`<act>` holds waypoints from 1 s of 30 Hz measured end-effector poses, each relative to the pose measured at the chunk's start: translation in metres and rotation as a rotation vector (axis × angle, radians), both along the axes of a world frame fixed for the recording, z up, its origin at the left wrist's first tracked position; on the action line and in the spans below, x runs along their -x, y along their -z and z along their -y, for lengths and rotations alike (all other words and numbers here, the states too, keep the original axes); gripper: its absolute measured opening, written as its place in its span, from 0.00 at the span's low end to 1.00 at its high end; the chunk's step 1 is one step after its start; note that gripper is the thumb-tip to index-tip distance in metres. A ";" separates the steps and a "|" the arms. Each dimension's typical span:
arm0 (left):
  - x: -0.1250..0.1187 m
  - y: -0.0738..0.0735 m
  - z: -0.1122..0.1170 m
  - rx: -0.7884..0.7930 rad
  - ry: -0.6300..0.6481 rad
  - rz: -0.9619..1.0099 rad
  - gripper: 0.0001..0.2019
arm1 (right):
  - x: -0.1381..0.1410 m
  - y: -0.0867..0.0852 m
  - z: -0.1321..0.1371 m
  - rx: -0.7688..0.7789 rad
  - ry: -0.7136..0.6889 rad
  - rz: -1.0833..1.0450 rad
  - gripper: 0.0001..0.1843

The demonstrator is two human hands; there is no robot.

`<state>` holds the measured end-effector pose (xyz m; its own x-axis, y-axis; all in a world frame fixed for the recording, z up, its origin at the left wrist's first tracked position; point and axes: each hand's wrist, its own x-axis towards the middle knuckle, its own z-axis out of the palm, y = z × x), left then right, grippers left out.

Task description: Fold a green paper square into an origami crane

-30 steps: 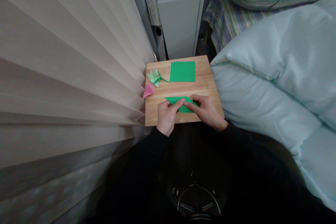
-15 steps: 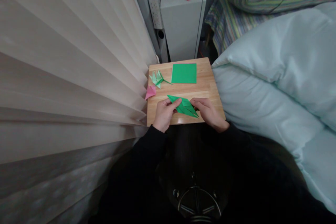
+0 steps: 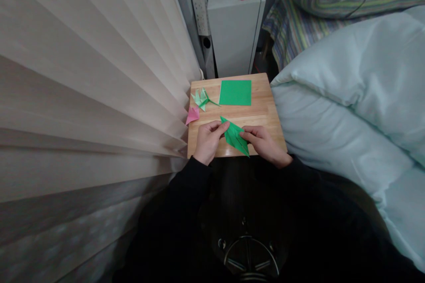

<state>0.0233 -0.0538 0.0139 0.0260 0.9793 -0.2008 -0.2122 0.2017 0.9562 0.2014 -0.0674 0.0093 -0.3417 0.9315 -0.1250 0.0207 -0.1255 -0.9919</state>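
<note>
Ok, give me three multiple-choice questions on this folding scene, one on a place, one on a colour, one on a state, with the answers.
1. Where does the flat green square lie on the board?
A. far edge
B. near edge
C. off the board

2. What colour is the small folded piece at the board's left edge?
A. blue
B. pink
C. yellow

3. How is the folded green paper held?
A. by the left hand alone
B. lying untouched
C. by both hands

Answers:
1. A: the square sits by the far edge, beyond the hands.
2. B: it is pink, beside the pale green model.
3. C: the left hand and right hand each pinch a side of it.
</note>
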 end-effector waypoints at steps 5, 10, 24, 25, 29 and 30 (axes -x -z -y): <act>0.000 -0.002 0.001 -0.139 0.059 -0.249 0.12 | 0.004 -0.001 0.003 0.089 0.001 -0.024 0.22; 0.000 0.002 0.002 -0.083 0.098 -0.095 0.14 | 0.003 -0.001 0.003 0.155 -0.022 -0.072 0.19; -0.003 -0.001 0.003 0.054 0.177 0.049 0.14 | 0.002 0.001 0.002 0.165 0.061 -0.052 0.12; -0.003 -0.001 0.003 0.059 0.194 0.045 0.14 | 0.002 0.001 0.001 0.164 0.064 -0.059 0.12; -0.002 0.001 0.001 0.056 0.166 0.019 0.15 | 0.004 -0.002 0.002 0.167 0.065 -0.077 0.12; -0.002 0.002 0.001 0.056 0.145 0.007 0.15 | 0.004 -0.003 0.002 0.166 0.060 -0.086 0.13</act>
